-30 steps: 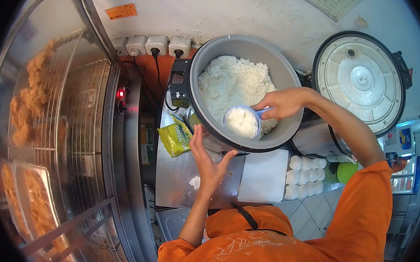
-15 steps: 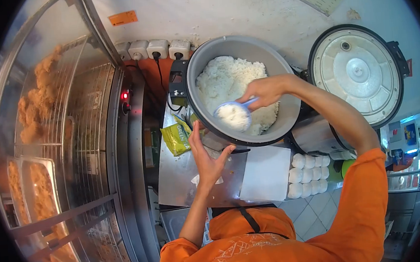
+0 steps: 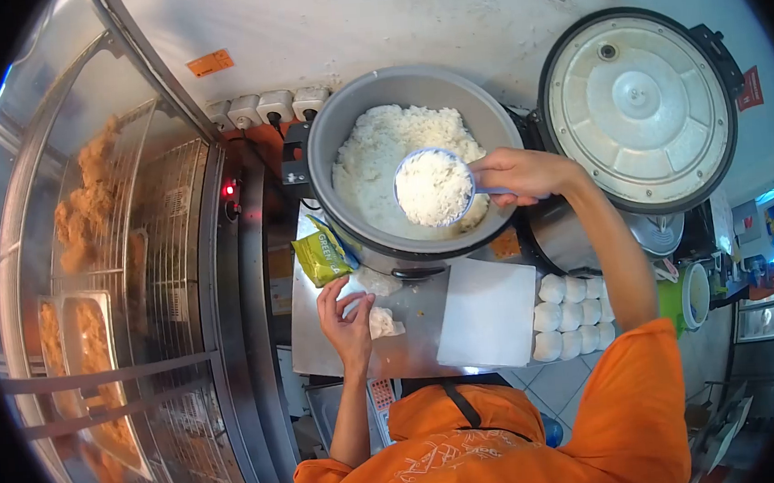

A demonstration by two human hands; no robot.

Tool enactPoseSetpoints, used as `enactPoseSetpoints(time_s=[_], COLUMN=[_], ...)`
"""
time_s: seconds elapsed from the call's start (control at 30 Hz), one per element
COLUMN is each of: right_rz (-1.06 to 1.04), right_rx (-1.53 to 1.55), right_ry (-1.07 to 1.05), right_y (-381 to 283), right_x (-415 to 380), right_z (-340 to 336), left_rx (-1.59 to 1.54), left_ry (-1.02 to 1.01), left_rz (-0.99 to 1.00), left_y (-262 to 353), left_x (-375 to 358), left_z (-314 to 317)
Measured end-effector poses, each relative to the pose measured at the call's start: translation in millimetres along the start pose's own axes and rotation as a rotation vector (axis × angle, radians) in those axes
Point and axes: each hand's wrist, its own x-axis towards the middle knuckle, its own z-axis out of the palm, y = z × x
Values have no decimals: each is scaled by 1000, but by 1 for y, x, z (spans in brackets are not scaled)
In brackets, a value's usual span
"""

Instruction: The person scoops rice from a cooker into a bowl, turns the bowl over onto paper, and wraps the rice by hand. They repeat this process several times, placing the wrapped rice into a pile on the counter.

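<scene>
My right hand [image 3: 523, 176] is closed round the handle of a blue-rimmed rice scoop [image 3: 471, 184], its round bowl heaped with white rice. The scoop is held over the big grey rice cooker pot [image 3: 496, 135], where more cooked rice [image 3: 371, 148] lies, heaped toward the back. My left hand [image 3: 346, 325] hovers above the steel counter with loosely curled fingers apart, holding nothing I can see. Just beyond its fingertips is a green tea packet [image 3: 323, 253], and beside it lies a crumpled white piece [image 3: 385, 322].
A stack of white paper sheets [image 3: 486, 315] lies on the steel counter [image 3: 417, 351]. Right of it sit several white rounded bundles [image 3: 558, 316] in rows. The cooker's open lid [image 3: 638, 107] stands at right. A glass cabinet with fried food [image 3: 88, 208] rises at left.
My right hand has raised the scoop, now level and heaped with rice. My left hand has drawn away from the pot's rim, down and left. The view has shifted slightly.
</scene>
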Motion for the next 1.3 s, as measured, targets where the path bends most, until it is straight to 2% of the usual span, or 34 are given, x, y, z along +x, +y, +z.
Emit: enactPoseSetpoints(time_s=[0.03, 0.07, 0.1, 0.13, 0.17, 0.23, 0.3, 0.33, 0.4, 0.43, 0.5, 0.57, 0.63, 0.7, 0.73, 0.87, 0.9, 1.0, 1.07, 1.17, 1.23, 1.3], right_rz=[-37, -48, -38, -91, -139, -128, -157, -143, -201, -200, -172, -113, -286, -135, -105, -36, -15, -16, -35, 41, 189, 246], right_rx=[202, 234, 250, 307, 364, 490, 691, 694, 851, 857, 771, 786, -151, -587, -614, -644, -633, -610, -601, -518, -383, -327], right_ry=[75, 204, 190, 287, 383, 428, 553, 522, 692, 669, 896, 930, 1236, 1058, 1034, 1023, 1001, 999, 1034, 1040, 995, 1020], right_y=[6, 9, 16, 25, 38, 77, 117, 138, 180, 200, 233, 264, 306, 355, 361, 354, 353, 349, 346, 333, 319, 305], right_x=[-18, -41, -61, -80, -96, -120, -134, -136, -134, -132, -123, -100, -63, -35, -26, -27, -28, -28, -25, -17, -12, -2], right_z=[9, 26, 40, 53, 67, 102, 134, 150, 183, 196, 223, 254, 289, 335, 350, 352, 350, 350, 352, 356, 365, 369], left_rx=[8, 0, -7, 54, 66, 221, 306, 355, 405, 417, 491, 526, 553, 569, 575, 703, 692, 1001, 1045, 1092, 1107, 1105], left_ry=[0, -83, -163, -184, -183, -364, -388, -408, -419, -402, -346, -320, -308, -308, -308, -812, -820, -1095, -1129, -1153, -1150, -1152], left_rz=[-7, -213, -421, -360, -383, -206, -236, -242, -280, -291, -240, -223, -210, -130, -131, 191, 203, 373, 421, 478, 454, 459], left_y=[1, 0, -1, -3, -14, -42, -52, -60, -72, -74, -74, -73, -72, -76, -73, -71, -75, -105, -116, -121, -121, -123], left_x=[-8, -18, -29, -43, -55, -86, -111, -125, -148, -159, -172, -177, -178, -165, -158, -109, -100, -93, -89, -80, -84, -84], left_z=[2, 0, 1, 11, 16, 23, 34, 37, 43, 47, 51, 53, 56, 63, 69, 101, 113, 131, 130, 135, 130, 129])
